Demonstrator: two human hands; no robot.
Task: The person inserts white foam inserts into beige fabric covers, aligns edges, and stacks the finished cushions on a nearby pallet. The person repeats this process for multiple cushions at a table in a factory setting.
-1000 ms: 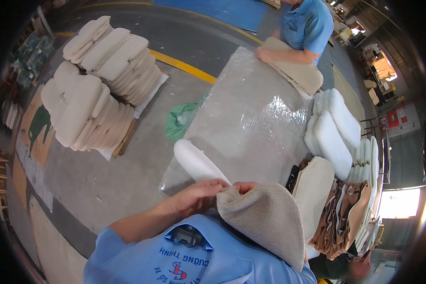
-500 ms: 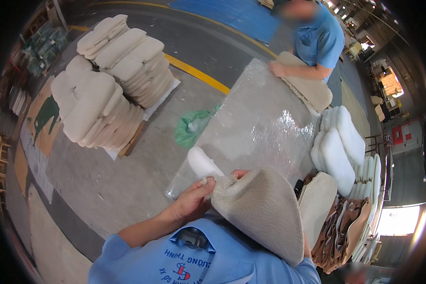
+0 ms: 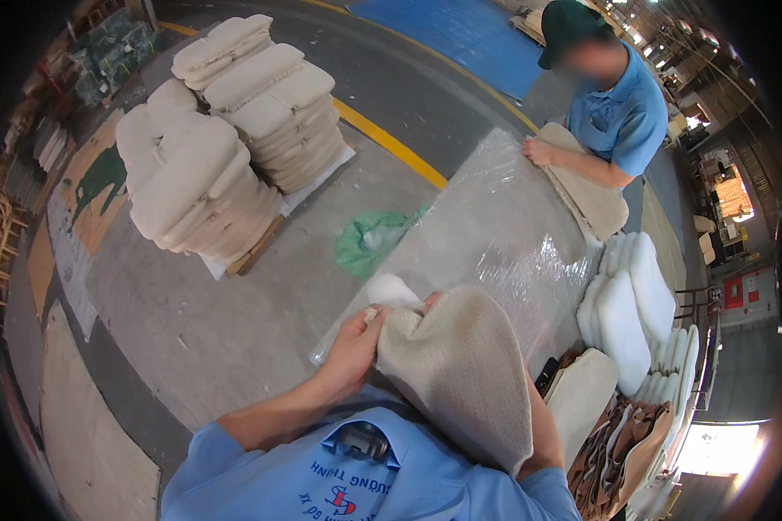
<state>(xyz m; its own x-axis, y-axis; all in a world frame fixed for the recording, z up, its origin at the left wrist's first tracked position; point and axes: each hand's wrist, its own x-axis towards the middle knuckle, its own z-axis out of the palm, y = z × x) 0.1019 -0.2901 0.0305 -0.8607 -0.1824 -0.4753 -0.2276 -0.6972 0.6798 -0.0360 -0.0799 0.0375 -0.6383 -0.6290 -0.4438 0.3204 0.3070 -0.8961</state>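
Observation:
A beige fabric cushion cover [image 3: 460, 373] is held up in front of my chest, its wide end hanging toward my right forearm. My left hand [image 3: 354, 346] pinches the edge of its narrow end. My right hand [image 3: 431, 300] is mostly hidden behind the fabric; a fingertip shows at the top edge, gripping the cover there. White padding [image 3: 394, 291] pokes out just beyond the cover, over the plastic-wrapped table [image 3: 487, 252]. How far the padding sits inside the cover cannot be seen.
Across the table a co-worker [image 3: 621, 113] handles another beige cushion [image 3: 582, 187]. White pads [image 3: 621, 321] and brown folded fabric [image 3: 617, 443] are piled on the right, beside a flat beige cover [image 3: 578, 399]. Cushion stacks [image 3: 191, 182] stand on the left; a green bag [image 3: 365, 247] lies on the floor.
The cover has shifted a little left and tipped more upright between my hands. My view has swung slightly, and the co-worker's head now shows fully. Less of the white padding is visible.

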